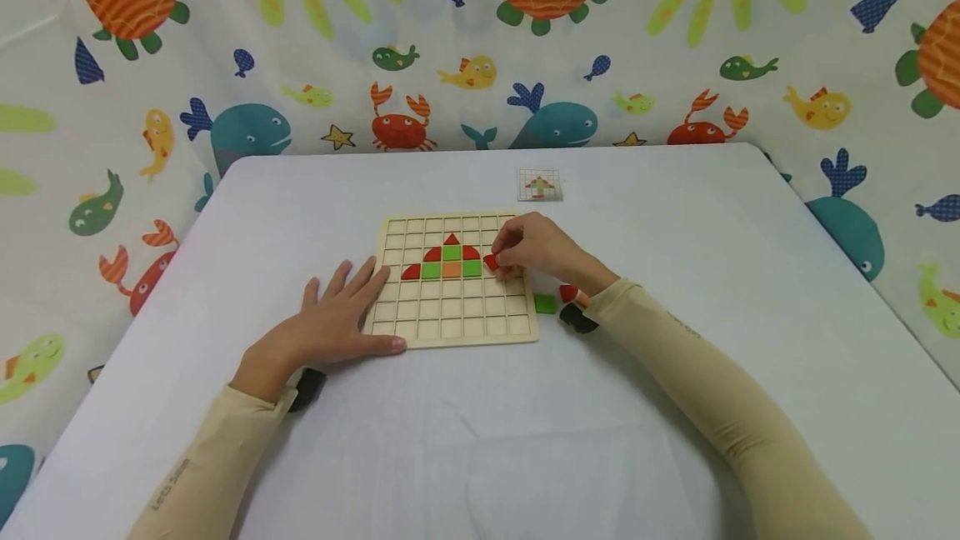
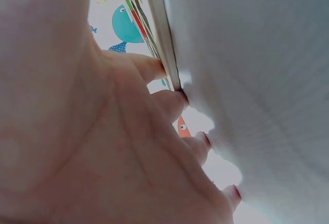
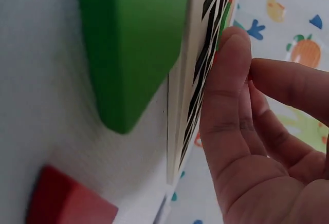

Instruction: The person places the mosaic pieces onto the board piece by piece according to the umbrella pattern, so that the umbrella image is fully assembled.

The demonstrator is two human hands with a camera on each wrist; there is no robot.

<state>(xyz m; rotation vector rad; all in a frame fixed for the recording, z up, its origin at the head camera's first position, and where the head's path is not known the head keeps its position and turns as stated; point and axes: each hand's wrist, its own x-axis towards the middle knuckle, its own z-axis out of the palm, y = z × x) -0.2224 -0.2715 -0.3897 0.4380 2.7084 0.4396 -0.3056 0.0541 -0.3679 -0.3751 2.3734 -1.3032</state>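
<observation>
L hand (image 1: 336, 319): fingers spread, approx. straight; R hand (image 1: 534, 243): curled w/ thumb-fingertip pinch.

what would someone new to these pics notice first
The bright sea-creature backdrop behind the white table probably grabs the eye first. Next comes the wooden grid board on the table, with red, green and orange pieces forming a stepped shape in its upper half. The right hand pinches a red piece at the board's right side, while the left hand spreads at its left edge.
</observation>
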